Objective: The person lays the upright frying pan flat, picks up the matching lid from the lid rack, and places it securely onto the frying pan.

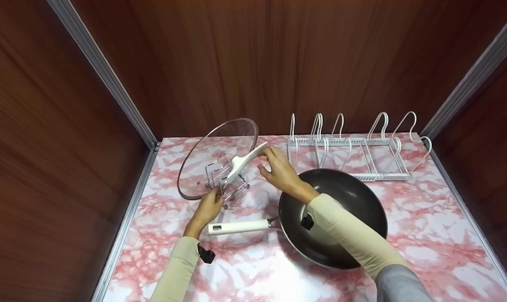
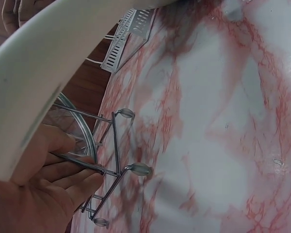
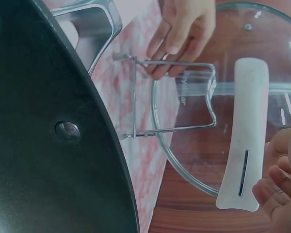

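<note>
A glass lid (image 1: 220, 155) with a dark rim and a long white handle (image 1: 245, 162) stands tilted in a small chrome wire rack (image 3: 174, 130). My left hand (image 1: 209, 206) holds the rack's near side, a wire running between thumb and fingers in the left wrist view (image 2: 53, 182). The right hand (image 1: 280, 171) is at the handle's upper end, fingers loosely bent and the thumb apart. In the right wrist view, this hand (image 3: 283, 179) lies close beside the handle; whether it touches it I cannot tell.
A dark frying pan (image 1: 362, 209) lies beneath my right forearm, its cream handle (image 1: 239, 227) pointing left. Behind it stands a white rack (image 1: 379, 177) with several upright hoops. Wood-patterned panels (image 1: 278, 63) enclose the marbled pink-white tabletop (image 1: 245, 268).
</note>
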